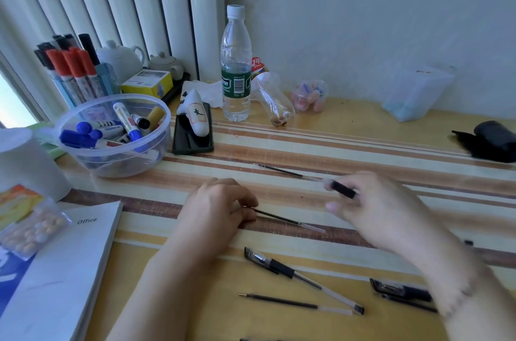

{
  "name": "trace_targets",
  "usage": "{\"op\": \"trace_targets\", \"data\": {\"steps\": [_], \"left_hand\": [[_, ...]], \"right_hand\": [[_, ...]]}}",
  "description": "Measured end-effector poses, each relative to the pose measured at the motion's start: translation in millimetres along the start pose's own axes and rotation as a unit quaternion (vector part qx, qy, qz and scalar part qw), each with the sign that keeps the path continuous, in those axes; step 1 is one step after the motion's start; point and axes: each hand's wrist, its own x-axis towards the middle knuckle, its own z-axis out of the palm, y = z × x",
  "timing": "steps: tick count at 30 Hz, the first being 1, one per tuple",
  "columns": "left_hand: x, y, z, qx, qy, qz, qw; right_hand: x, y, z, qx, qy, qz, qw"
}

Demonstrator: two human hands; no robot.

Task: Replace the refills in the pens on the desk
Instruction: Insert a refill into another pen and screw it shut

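Note:
My left hand (220,205) pinches the tip end of a thin black refill (290,220) that lies on the striped desk (279,145). My right hand (385,209) holds a pen barrel (339,188) with a black grip, raised a little above the desk. Another refill (284,171) lies farther back, its end near the barrel. A whole capped pen (301,277) and a loose refill (293,303) lie near the front edge. Another capped pen (402,291) lies at the right, partly hidden by my right forearm.
A clear bowl of markers (114,134) and a marker holder (75,72) stand at the left. A water bottle (236,66), a phone with a white toy (194,122), an empty cut bottle (275,100) and a black pouch (491,145) sit behind. A notebook (64,270) lies front left.

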Motion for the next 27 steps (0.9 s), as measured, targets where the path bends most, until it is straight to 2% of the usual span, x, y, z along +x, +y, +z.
{"op": "trace_targets", "data": {"steps": [2,6,10,15,19,21,27], "left_hand": [[-1,0,-3,0.0,-0.005,-0.011,1.0],[-2,1,-6,-0.014,-0.015,-0.023,1.0],[-2,0,-9,-0.023,-0.033,-0.041,0.998],[-6,-3,-13,-0.038,-0.032,-0.07,0.996],[-6,-6,-14,-0.055,0.003,-0.063,0.996],[-5,-5,-14,-0.074,0.024,-0.063,0.995],[-4,-5,-10,-0.037,-0.046,-0.071,0.996]], "right_hand": [[25,-7,14,-0.034,0.011,0.0,0.999],[63,-5,32,-0.031,0.096,0.045,0.994],[73,-1,44,-0.001,0.104,0.036,0.994],[69,-2,46,-0.043,0.101,0.001,0.994],[36,-3,29,-0.005,0.13,-0.042,0.991],[13,2,27,0.0,0.115,-0.053,0.992],[4,15,38,0.002,0.119,-0.067,0.991]]}}
